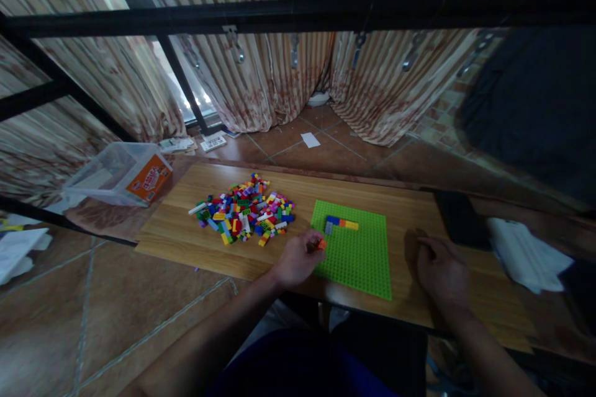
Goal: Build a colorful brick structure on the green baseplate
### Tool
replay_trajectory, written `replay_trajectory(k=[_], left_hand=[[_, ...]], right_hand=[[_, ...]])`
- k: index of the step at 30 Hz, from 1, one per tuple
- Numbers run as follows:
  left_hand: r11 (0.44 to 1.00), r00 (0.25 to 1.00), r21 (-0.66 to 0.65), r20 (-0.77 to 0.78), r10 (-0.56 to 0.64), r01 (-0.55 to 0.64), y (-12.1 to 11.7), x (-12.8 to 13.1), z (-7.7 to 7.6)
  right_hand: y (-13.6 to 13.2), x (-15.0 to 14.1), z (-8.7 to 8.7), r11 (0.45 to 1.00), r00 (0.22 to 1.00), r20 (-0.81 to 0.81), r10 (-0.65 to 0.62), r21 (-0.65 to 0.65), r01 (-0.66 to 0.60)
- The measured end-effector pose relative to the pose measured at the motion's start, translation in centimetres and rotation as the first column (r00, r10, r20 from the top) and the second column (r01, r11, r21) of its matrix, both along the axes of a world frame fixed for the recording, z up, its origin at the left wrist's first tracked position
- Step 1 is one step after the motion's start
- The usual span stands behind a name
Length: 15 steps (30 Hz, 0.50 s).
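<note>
My left hand [298, 259] is closed, its fingertips pinching a small orange brick [321, 244] over the left edge of a green baseplate [363, 260]. On the plate's upper part, a blue brick [333, 220], an orange one and a yellow brick [352, 226] form a row, with a grey brick [328, 228] below the row's left end. To the right of the plate, my right hand [442, 270] rests on the wooden table with its fingers curled in and nothing visible in them. A heap of mixed coloured bricks [246, 211] lies left of the plate.
The wooden table [177, 223] also bears a dark flat object [459, 217] and a white packet [521, 254] at its right. A clear plastic bin [116, 173] with an orange label stands beyond the left end. A black metal bar [298, 15] crosses in front of striped curtains.
</note>
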<state>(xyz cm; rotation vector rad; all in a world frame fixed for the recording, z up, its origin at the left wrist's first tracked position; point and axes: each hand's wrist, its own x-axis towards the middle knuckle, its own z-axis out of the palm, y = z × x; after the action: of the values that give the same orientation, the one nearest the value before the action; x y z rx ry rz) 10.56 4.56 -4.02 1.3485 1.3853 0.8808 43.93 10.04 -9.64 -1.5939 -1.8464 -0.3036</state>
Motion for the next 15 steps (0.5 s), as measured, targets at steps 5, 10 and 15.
replay_trajectory(k=[5, 10, 15], left_hand=[[0.996, 0.969, 0.078, -0.246, -0.017, 0.037, 0.7, 0.4, 0.7], [0.978, 0.841, 0.2, -0.538, 0.057, 0.062, 1.1, 1.1, 0.2], [0.947, 0.735, 0.287, -0.671, 0.093, 0.142, 1.2, 1.4, -0.9]], right_hand=[[0.0, 0.0, 0.1, 1.0, 1.0, -0.009, -0.003, -0.007, 0.003], [0.0, 0.1, 0.1, 0.999, 1.0, 0.003, -0.005, -0.042, 0.005], [-0.1, 0.0, 0.0, 0.999, 1.0, -0.01, -0.009, -0.039, 0.009]])
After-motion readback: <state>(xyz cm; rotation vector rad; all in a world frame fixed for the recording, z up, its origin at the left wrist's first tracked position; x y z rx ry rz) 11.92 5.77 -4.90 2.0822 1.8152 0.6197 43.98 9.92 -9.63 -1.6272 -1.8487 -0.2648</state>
